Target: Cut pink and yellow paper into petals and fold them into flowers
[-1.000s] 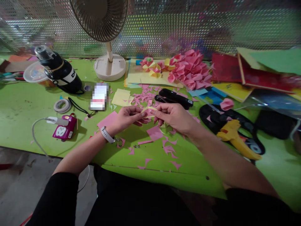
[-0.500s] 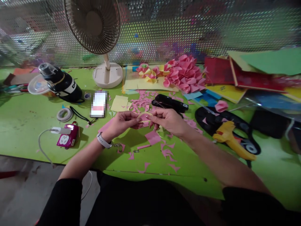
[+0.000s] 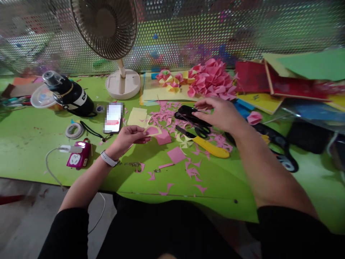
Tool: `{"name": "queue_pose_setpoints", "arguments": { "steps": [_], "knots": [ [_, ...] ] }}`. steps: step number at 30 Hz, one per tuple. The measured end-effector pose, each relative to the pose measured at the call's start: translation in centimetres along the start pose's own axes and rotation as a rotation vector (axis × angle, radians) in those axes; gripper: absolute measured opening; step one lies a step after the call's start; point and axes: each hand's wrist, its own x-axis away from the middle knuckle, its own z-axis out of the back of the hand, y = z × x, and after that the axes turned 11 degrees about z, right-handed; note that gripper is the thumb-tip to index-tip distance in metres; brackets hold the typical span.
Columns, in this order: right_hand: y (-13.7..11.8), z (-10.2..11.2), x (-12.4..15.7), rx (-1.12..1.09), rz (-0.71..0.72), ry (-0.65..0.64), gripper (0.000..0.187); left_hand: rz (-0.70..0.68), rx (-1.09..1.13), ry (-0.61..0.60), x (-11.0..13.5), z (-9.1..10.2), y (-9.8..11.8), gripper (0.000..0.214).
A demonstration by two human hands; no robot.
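My left hand point(image 3: 133, 135) pinches a folded piece of pink paper with a pale yellow edge point(image 3: 154, 131) between thumb and fingertips. Its outer end sticks out to the right, above the green table. My right hand point(image 3: 219, 113) has its thumb and fingers around a black stapler point(image 3: 186, 110), whose right end it covers. Below the stapler lie black scissor handles point(image 3: 202, 131) and a knife with a yellow handle point(image 3: 211, 146). Pink paper scraps point(image 3: 163, 117) surround them, and a pink paper square point(image 3: 176, 155) rests nearer to me.
Behind are a fan point(image 3: 122, 86) and a heap of pink folded paper point(image 3: 211, 81). At left stand a black bottle point(image 3: 72, 95), a phone point(image 3: 113, 117), a tape roll point(image 3: 74, 130) and a magenta plug adapter point(image 3: 78, 155). A large black tape dispenser point(image 3: 288, 158) lies right.
My right hand has let go of the paper and moved up and right to the stapler. My left hand has shifted slightly left with the paper. The yellow-handled knife has come into sight.
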Motion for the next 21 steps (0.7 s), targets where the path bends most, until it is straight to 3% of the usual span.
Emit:
{"name": "queue_pose_setpoints", "arguments": {
  "steps": [3, 6, 11, 16, 18, 21],
  "knots": [
    [2.5, 0.1, -0.9, 0.227, 0.052, -0.215, 0.048, 0.016, 0.006, 0.026, 0.2, 0.9, -0.4, 0.022],
    [4.0, -0.7, -1.3, 0.264, 0.033, -0.299, 0.042, 0.000, 0.023, 0.056, 0.2, 1.8, -0.7, 0.022],
    [3.1, -1.5, -0.5, 0.349, 0.119, -0.142, 0.035, -0.037, 0.019, 0.069, 0.3, 2.5, -0.8, 0.020],
    [0.9, -0.4, 0.4, 0.448, 0.105, 0.073, 0.039, -0.044, 0.010, 0.056, 0.3, 2.3, -1.0, 0.017],
    [-0.1, 0.4, 0.8, 0.430, 0.073, 0.163, 0.035, -0.035, 0.003, 0.057, 0.3, 2.3, -1.1, 0.015],
    [-2.1, 0.7, 2.2, 0.264, 0.015, 0.160, 0.038, -0.034, -0.006, 0.056, 0.2, 2.4, -1.1, 0.009]
  ]
}}
